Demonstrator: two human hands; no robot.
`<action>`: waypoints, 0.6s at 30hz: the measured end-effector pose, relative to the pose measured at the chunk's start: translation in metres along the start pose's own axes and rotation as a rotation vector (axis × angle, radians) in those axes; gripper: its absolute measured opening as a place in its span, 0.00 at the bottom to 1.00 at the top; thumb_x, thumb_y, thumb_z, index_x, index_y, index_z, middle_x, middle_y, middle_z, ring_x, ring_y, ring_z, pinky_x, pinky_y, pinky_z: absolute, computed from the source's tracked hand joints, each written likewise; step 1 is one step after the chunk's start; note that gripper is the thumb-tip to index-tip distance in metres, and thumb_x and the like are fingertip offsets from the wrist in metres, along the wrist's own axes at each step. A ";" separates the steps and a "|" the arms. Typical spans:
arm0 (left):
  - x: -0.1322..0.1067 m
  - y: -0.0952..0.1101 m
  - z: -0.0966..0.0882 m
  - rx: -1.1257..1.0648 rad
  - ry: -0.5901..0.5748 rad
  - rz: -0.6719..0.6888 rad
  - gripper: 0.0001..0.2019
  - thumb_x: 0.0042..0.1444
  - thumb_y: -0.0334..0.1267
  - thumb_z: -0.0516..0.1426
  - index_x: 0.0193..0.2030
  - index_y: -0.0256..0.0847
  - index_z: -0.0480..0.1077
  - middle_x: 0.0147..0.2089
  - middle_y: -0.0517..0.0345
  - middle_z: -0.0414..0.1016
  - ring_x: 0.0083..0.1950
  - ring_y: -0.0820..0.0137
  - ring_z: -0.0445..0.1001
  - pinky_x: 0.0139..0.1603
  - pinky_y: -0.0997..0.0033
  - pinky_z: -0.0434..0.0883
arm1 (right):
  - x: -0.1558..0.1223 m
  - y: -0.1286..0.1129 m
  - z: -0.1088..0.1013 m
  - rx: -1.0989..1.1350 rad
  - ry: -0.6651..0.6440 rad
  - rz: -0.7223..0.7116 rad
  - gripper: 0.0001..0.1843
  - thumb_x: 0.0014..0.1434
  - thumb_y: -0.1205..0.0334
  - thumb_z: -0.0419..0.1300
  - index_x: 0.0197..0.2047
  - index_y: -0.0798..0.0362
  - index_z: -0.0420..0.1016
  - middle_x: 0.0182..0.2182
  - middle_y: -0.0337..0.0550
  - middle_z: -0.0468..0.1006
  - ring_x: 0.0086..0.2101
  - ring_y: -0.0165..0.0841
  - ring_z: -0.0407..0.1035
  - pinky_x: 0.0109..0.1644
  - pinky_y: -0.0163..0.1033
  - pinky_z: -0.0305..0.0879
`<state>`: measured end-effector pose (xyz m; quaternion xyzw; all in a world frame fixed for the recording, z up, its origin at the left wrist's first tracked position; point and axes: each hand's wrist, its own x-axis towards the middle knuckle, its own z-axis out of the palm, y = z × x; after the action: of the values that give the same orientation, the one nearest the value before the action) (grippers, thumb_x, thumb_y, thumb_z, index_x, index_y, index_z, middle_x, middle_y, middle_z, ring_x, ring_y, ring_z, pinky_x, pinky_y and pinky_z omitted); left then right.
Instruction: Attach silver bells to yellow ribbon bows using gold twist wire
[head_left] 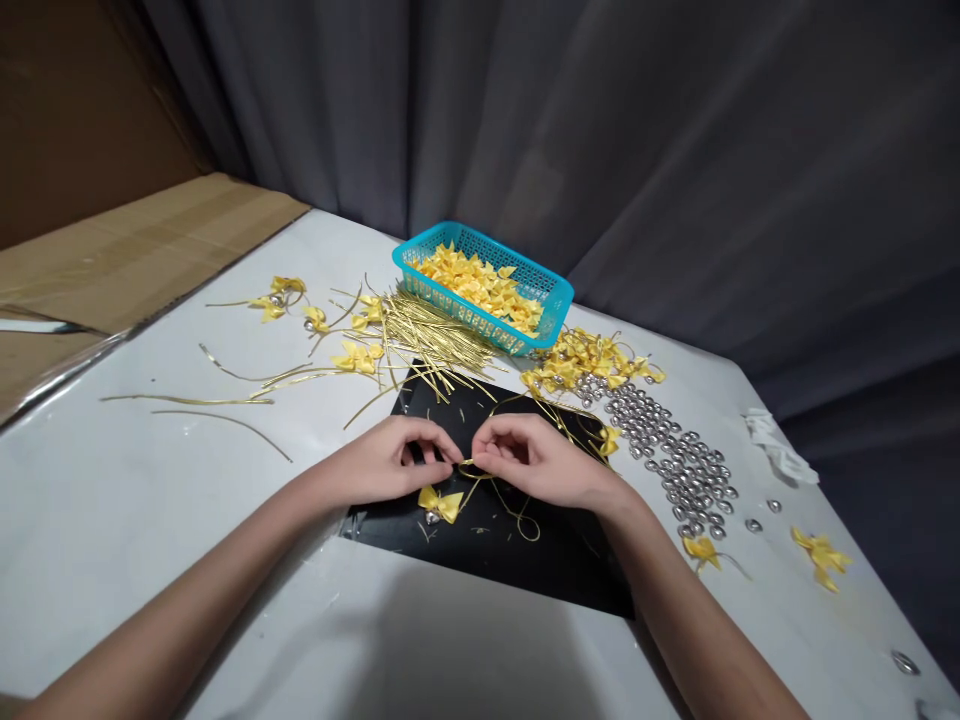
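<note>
Over a black mat, my left hand and my right hand meet, fingertips pinched around a thin gold cord. The cord forms a small loop between them, and a longer looped strand trails onto the mat below my right hand. Just under my left fingertips lies a yellow ribbon bow with a small silver bead at its lower edge. Whether the cord is tied to this bow I cannot tell. Small clippings are scattered across the mat.
Behind the mat, a blue plastic basket holds many yellow bows beside a pile of gold cords. Silver beads spread to the right near a heap of bows. Loose cords lie left; a crumpled white piece lies far right.
</note>
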<state>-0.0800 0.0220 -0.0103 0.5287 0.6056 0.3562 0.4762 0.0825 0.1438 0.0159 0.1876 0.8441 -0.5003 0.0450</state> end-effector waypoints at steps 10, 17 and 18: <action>0.001 -0.003 0.012 -0.139 0.088 0.004 0.14 0.52 0.44 0.57 0.32 0.33 0.74 0.26 0.58 0.70 0.27 0.75 0.65 0.27 0.77 0.61 | -0.002 -0.008 0.002 0.036 0.056 0.031 0.09 0.55 0.59 0.58 0.30 0.58 0.69 0.19 0.33 0.59 0.21 0.22 0.50 0.22 0.29 0.48; 0.002 -0.006 0.014 -0.144 0.087 0.012 0.13 0.52 0.43 0.56 0.32 0.33 0.73 0.25 0.61 0.66 0.26 0.77 0.62 0.26 0.78 0.60 | 0.000 -0.008 0.001 0.074 0.076 0.106 0.08 0.53 0.61 0.58 0.31 0.59 0.71 0.19 0.33 0.59 0.21 0.22 0.50 0.22 0.29 0.46; 0.002 -0.006 0.014 -0.141 0.090 0.016 0.13 0.53 0.43 0.56 0.32 0.33 0.72 0.25 0.61 0.66 0.26 0.77 0.62 0.26 0.78 0.60 | 0.000 -0.009 0.001 0.073 0.082 0.111 0.09 0.53 0.61 0.59 0.31 0.59 0.71 0.18 0.33 0.60 0.20 0.22 0.50 0.22 0.29 0.46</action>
<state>-0.0686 0.0217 -0.0199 0.4822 0.5954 0.4254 0.4817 0.0788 0.1389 0.0222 0.2560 0.8147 -0.5193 0.0315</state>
